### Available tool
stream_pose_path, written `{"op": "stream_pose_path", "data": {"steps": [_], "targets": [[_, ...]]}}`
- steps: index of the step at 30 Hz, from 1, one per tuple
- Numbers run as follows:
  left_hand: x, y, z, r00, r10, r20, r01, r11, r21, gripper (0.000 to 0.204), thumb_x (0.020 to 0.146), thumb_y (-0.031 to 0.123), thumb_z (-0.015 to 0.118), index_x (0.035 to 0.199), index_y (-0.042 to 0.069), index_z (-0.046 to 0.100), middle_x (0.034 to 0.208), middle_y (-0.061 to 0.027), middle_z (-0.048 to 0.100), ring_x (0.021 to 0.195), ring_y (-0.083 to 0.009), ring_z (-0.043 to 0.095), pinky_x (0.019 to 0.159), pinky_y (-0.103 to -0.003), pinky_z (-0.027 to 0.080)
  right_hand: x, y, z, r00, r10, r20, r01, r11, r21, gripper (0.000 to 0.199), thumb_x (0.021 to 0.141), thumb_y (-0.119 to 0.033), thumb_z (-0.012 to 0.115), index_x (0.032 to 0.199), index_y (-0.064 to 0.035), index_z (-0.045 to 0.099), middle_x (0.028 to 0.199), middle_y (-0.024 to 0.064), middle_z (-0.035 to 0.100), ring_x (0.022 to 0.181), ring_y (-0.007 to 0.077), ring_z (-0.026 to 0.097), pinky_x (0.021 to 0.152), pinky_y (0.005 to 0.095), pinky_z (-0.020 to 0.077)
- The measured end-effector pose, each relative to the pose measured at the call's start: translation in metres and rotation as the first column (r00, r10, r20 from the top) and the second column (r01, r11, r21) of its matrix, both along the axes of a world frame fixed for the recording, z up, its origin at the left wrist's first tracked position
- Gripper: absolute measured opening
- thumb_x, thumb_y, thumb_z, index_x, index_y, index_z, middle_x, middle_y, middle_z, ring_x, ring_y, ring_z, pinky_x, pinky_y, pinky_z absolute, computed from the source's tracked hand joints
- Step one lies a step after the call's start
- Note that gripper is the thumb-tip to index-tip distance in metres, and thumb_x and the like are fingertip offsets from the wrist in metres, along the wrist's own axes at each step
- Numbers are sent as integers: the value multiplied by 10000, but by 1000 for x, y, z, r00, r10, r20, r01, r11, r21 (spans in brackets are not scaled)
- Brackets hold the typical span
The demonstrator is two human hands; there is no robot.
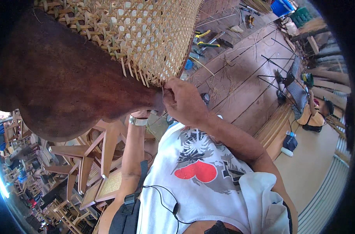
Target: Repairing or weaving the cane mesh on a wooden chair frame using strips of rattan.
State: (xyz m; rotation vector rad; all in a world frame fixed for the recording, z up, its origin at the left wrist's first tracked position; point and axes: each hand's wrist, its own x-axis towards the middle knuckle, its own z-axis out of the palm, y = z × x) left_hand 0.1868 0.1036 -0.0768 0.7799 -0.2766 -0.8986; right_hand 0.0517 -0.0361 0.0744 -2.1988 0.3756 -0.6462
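Note:
A dark brown wooden frame panel (76, 84) with a curved outline fills the upper left. Along its edge runs a woven cane sheet (146, 35) of open hexagonal mesh, with several loose strand ends sticking out at its lower border. My right hand (185, 99) is closed, thumb and fingers pinched together at the lower corner of the weave on what looks like a cane strand. Beneath the wood's narrow end, my left hand (140, 114) shows only in part, a metal watch band on its wrist; its fingers are hidden behind the frame.
Pliers with yellow-green handles (208, 45) and cane scraps lie on the plank floor (240, 82). A folding chair (296, 82) stands at right, near a seated person (312, 113). A bottle (286, 151) lies on a pale board. Unfinished wooden chairs (84, 163) crowd the lower left.

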Motion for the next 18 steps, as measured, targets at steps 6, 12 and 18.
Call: {"op": "stream_pose_path", "data": {"steps": [6, 12, 18], "targets": [[-2, 4, -3, 1000, 19, 12, -19, 1000, -8, 554, 833, 266, 755, 1298, 113, 495, 1245, -24, 569, 1098, -184, 536, 960, -372, 461, -9, -5, 2, 998, 10, -64, 0, 988, 155, 69, 799, -28, 582, 851, 5, 552, 771, 206, 599, 729, 398, 615, 654, 417, 481], [-10, -3, -7, 999, 39, 25, -39, 999, -1, 558, 830, 264, 759, 1297, 113, 495, 1248, -24, 568, 1100, -183, 535, 960, -372, 461, -5, -12, 2, 996, 88, -27, -87, 996, 9, 70, 801, -11, 575, 868, 2, 559, 771, 184, 587, 731, 385, 606, 641, 423, 476], [-8, 0, -10, 999, 28, 39, -28, 1000, 13, 561, 827, 262, 763, 1297, 114, 495, 1250, -25, 567, 1102, -182, 535, 960, -372, 461, -2, -12, -6, 990, 131, 57, -123, 983, -138, 56, 791, 11, 571, 835, 10, 536, 778, 179, 570, 719, 390, 589, 626, 443, 457]]}}
